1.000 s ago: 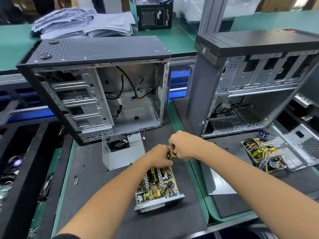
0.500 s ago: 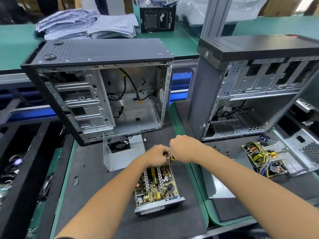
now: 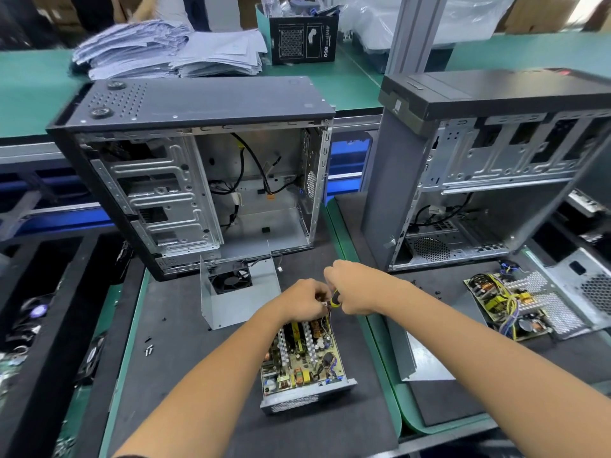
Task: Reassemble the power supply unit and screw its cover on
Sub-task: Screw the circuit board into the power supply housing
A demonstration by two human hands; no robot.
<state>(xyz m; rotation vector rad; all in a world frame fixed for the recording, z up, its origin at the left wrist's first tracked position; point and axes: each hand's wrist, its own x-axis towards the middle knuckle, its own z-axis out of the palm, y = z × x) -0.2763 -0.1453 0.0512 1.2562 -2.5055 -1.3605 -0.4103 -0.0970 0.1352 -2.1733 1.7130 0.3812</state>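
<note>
PSU [image 3: 302, 365] sits open on the dark mat [image 3: 185, 325], board and heatsinks exposed, vented end plate toward the camera. All positions below are relative to the PSU.

Hands meet at its far end, close together and nearly touching. Left hand [image 3: 302, 300] has fingers curled down over the far edge of the board, pinching at small wires there; exactly what it holds can't be made out. Right hand [image 3: 355, 285] is wrapped around a yellow-and-black screwdriver handle [image 3: 334, 297], with the tip side hidden behind the left hand.

PSU cover [image 3: 238, 292], bent sheet metal with the fan [image 3: 231, 279] mounted in it, stands just beyond and left of the PSU, apart from it. Loose screws [image 3: 148, 350] lie on the mat to the left.

Behind the PSU: open PC case [image 3: 198, 153] with drive cage and dangling cables. Behind and right: second open case [image 3: 489, 166], with the dark top panel overhanging. Far right: second stripped PSU board [image 3: 506, 305] with yellow wires, lying in its perforated housing. Flat metal panel [image 3: 416, 355] lies immediately right, across the green mat edge.

Far back on the green bench [image 3: 29, 84]: stack of papers [image 3: 172, 51] and a black PSU box [image 3: 302, 36].
</note>
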